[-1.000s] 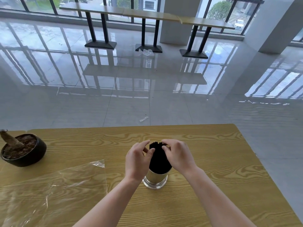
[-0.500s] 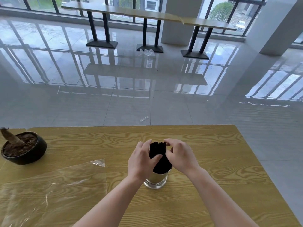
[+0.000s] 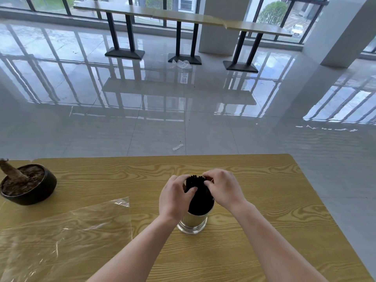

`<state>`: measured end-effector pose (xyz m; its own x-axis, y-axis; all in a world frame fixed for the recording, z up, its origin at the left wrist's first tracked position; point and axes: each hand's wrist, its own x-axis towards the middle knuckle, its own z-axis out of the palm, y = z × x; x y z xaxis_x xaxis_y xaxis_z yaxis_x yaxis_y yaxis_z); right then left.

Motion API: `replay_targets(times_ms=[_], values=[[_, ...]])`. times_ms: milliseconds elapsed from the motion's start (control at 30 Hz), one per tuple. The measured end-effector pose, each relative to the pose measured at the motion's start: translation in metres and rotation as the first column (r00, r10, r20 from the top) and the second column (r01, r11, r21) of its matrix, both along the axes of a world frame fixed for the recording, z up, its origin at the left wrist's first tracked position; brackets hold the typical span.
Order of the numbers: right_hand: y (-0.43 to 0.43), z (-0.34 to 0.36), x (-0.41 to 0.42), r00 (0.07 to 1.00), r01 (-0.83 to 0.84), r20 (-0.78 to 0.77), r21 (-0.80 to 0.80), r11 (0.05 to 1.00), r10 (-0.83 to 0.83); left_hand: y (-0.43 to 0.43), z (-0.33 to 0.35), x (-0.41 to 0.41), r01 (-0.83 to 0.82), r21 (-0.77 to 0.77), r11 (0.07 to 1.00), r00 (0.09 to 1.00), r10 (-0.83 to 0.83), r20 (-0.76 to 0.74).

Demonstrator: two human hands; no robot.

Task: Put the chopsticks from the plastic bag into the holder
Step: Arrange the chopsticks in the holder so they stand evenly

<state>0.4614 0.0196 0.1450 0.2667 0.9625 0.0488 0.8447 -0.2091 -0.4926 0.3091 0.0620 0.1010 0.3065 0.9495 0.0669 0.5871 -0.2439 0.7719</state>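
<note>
A bundle of black chopsticks (image 3: 198,197) stands upright in a shiny metal holder (image 3: 192,223) near the middle of the wooden table (image 3: 264,210). My left hand (image 3: 175,197) wraps the bundle from the left, thumb across its front. My right hand (image 3: 223,189) grips the top of the bundle from the right with its fingertips. An empty clear plastic bag (image 3: 65,233) lies flat on the table to the left of the holder.
A dark bowl-shaped pot (image 3: 30,185) with soil and a stump sits at the table's far left. Beyond the table's far edge is glossy tiled floor with long tables (image 3: 183,19) by the windows.
Both hands have closed in tighter around the tops of the chopsticks, the left thumb now lying across the bundle. Holder and bag have not moved.
</note>
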Motion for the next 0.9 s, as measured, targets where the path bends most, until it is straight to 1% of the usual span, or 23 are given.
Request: replay_targets(times_ms=[167,333,467,533,667,733,900], values=[[-0.001,0.001,0.005,0.999,0.04,-0.035,0.035,0.999,-0.038,0.001,-0.002,-0.002,-0.001,0.006,1.0,1.0,0.0,0.022],[-0.001,0.0,0.005,0.998,0.035,-0.049,0.015,0.999,-0.034,0.001,-0.002,-0.002,-0.007,-0.002,1.0,0.999,0.007,0.039],[0.009,0.001,0.001,0.999,0.018,-0.032,0.056,0.998,-0.016,0.002,-0.003,-0.001,-0.017,-0.022,1.0,0.999,0.018,0.045],[0.019,0.004,-0.001,1.0,-0.028,-0.011,0.023,0.999,0.028,0.001,-0.004,0.0,-0.025,-0.031,0.999,0.999,0.026,0.037],[0.035,0.005,-0.004,0.992,-0.112,0.041,-0.145,0.983,0.119,0.0,-0.005,0.001,-0.024,-0.039,0.999,0.999,0.026,0.036],[0.038,0.004,-0.004,0.991,-0.118,0.041,-0.162,0.98,0.126,0.001,-0.005,0.0,-0.017,-0.03,0.999,0.999,0.018,0.036],[0.043,0.002,-0.003,0.996,-0.084,0.017,-0.133,0.988,0.087,0.001,-0.006,0.001,-0.021,-0.034,0.999,0.999,0.022,0.043]])
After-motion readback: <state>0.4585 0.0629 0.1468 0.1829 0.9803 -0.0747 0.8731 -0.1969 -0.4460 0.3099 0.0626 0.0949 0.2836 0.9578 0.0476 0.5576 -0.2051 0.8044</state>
